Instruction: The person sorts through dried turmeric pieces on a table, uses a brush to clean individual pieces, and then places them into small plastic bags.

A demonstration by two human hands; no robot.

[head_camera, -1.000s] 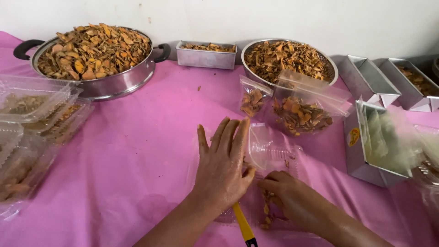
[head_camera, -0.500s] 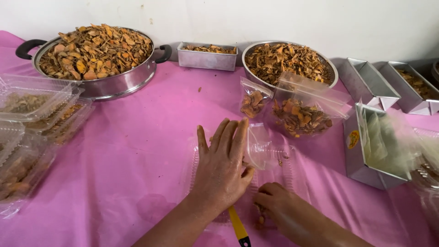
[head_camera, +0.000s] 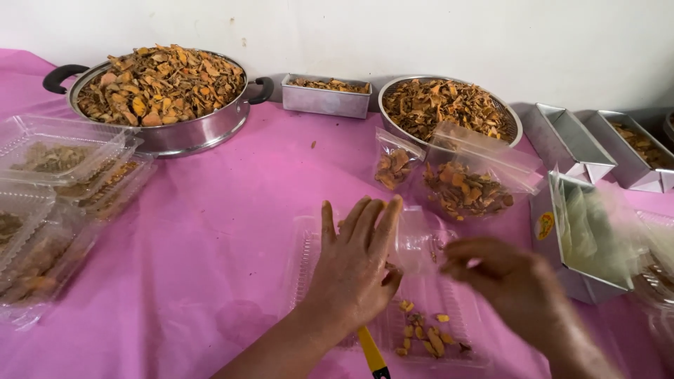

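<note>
The left hand (head_camera: 354,270) is laid flat, fingers spread and extended, on a clear plastic clamshell container (head_camera: 393,295) at the near edge of the pink tablecloth (head_camera: 232,210). Nothing is gripped by it; the container is only pressed down. A yellow-handled tool (head_camera: 372,354) shows just below the wrist, its working end hidden.

The right hand (head_camera: 502,274) has been lifted since half a second ago. Then it lay low beside the left hand, down on the container; now it is raised to the right, motion-blurred, fingers loosely curled. Whether anything is pinched in it cannot be told.

With that hand moved off, a small scatter of orange-yellow dried slices (head_camera: 421,337) is uncovered in the near half of the container. Only a few pieces are seen; most of the tray is bare.

Judgement: filling of this container is barely begun, and the container has not shifted under the left palm.

Behind, two clear bags of the same slices (head_camera: 463,189) stand against a steel bowl of slices (head_camera: 449,105). A large handled steel pan (head_camera: 161,95) is heaped at far left, and a small rectangular tin (head_camera: 326,95) stands between pan and bowl. Filled clamshells (head_camera: 63,175) are stacked at the left edge. Empty tins (head_camera: 562,133) and a tin lined with plastic (head_camera: 583,238) are noted at right.
</note>
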